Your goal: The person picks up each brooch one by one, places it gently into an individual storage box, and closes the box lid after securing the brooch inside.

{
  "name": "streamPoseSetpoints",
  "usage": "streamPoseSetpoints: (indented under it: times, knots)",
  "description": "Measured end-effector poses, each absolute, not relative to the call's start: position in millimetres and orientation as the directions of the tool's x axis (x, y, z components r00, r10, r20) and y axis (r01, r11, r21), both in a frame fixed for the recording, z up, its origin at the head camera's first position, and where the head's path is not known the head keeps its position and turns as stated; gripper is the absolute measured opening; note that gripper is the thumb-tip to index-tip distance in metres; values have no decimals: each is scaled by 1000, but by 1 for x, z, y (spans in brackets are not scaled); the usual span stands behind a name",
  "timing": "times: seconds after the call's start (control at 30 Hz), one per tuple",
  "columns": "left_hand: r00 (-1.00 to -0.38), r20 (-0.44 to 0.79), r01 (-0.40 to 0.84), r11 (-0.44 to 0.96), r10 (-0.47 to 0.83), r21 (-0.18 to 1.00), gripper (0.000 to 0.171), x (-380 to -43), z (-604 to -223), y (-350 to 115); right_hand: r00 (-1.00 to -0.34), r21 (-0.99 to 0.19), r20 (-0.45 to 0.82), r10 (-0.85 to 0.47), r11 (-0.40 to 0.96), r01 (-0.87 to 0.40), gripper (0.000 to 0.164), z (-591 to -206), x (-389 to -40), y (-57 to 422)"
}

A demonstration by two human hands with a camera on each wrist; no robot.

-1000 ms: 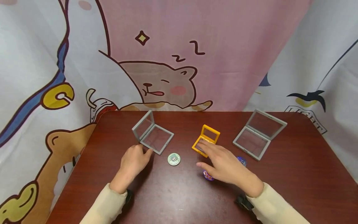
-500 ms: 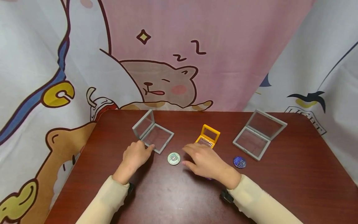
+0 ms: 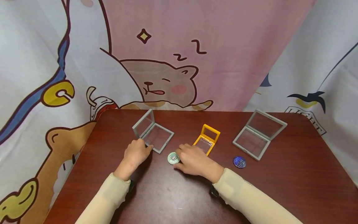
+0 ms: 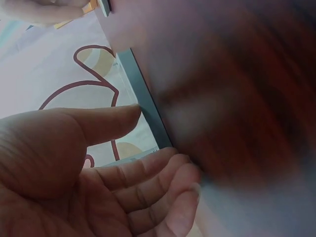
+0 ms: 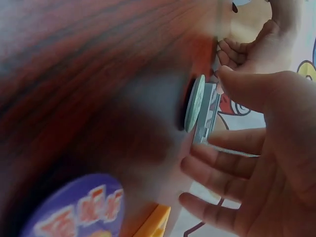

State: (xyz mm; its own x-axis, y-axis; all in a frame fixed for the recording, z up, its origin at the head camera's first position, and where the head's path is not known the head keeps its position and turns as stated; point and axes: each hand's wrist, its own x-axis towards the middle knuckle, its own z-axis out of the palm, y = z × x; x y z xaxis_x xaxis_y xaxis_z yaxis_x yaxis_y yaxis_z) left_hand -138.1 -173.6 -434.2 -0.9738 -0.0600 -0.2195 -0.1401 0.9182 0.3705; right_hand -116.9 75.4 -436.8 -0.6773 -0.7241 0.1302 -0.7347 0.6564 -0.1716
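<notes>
My left hand (image 3: 137,155) holds the near corner of an open grey hinged display frame (image 3: 172,136) with clear panes; its thumb lies along the edge and its fingers bend at the corner in the left wrist view. My right hand (image 3: 193,159) reaches over the table to a round pale green badge (image 3: 172,158) with a cartoon picture. In the right wrist view the thumb and fingers spread on either side of that green badge (image 5: 195,103), which lies flat on the wood. Just beyond the right hand, a small yellow hinged frame (image 3: 210,132) stands open, partly covered by the fingers.
Another open grey frame (image 3: 265,141) stands at the right, with a round blue badge (image 3: 239,162) in front of it. A purple badge (image 5: 84,212) with red lettering shows in the right wrist view; my right arm hides it in the head view. A printed curtain (image 3: 223,62) hangs behind the table.
My right hand has moved left from over the yellow frame to the green badge, uncovering the blue badge and covering the purple one. The left hand has stayed at the grey frame.
</notes>
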Motion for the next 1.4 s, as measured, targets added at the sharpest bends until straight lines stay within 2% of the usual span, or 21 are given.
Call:
streamPoseSetpoints:
  times: [0.17, 0.33, 0.47, 0.77, 1.1, 1.4]
  knots:
    - [-977, -208, -133, 916, -56, 378, 47, -140, -433, -173, -704, -131, 94, -704, 692, -710, 44, -438, -120, 67]
    - [-974, -223, -136, 908, -48, 397, 49, -141, -434, -173, -701, -83, 68, -710, 696, -713, 48, -443, -121, 63]
    - [-975, -219, -127, 906, -39, 403, 51, -140, -436, -173, -695, -74, 75, -715, 691, -719, 45, -446, -120, 62]
    - [-976, -215, -127, 898, -36, 422, 50, -139, -437, -177, -692, -155, 59, -719, 678, -718, 41, -446, -121, 62]
    - [-974, -225, -135, 879, -32, 457, 52, -136, -435, -177, -743, -225, 9, -669, 723, -653, 36, -446, -123, 71]
    - [-976, -219, -126, 878, -25, 462, 42, -131, -433, -181, -764, -263, 64, -643, 727, -634, 36, -442, -129, 78]
